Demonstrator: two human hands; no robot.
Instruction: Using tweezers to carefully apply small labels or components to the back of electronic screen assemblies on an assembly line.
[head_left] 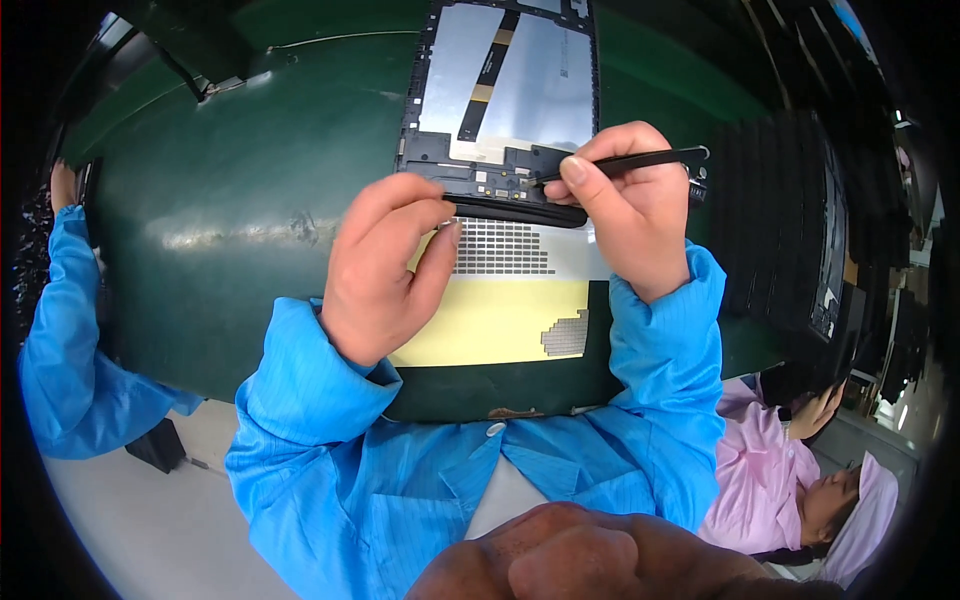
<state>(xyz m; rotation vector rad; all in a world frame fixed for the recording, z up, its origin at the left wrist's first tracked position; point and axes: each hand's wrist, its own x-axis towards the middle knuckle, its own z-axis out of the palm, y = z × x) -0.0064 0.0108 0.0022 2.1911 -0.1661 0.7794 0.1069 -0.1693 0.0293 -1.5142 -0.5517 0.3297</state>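
Observation:
My right hand (640,205) pinches black tweezers (640,160), whose tip comes down on the near part of a tablet frame (430,150). This frame is black with a silvery inner panel and small metal contacts along its near strip. A black flat cable (488,80) lies slanted across the panel. My left hand (375,270) is closed at the frame's near left corner, the thumb below the edge and the curled fingers beside it. Under the near edge lies a sheet of small dark rectangular pads (500,250). Whatever the tweezer tip touches is too small to make out.
A yellow sheet (480,320) with small grey pads lies nearest me on the green table (230,200). Black frames (770,220) stand stacked at the right. A person in blue (70,330) sits at the left, and another in pink (760,480) at the lower right.

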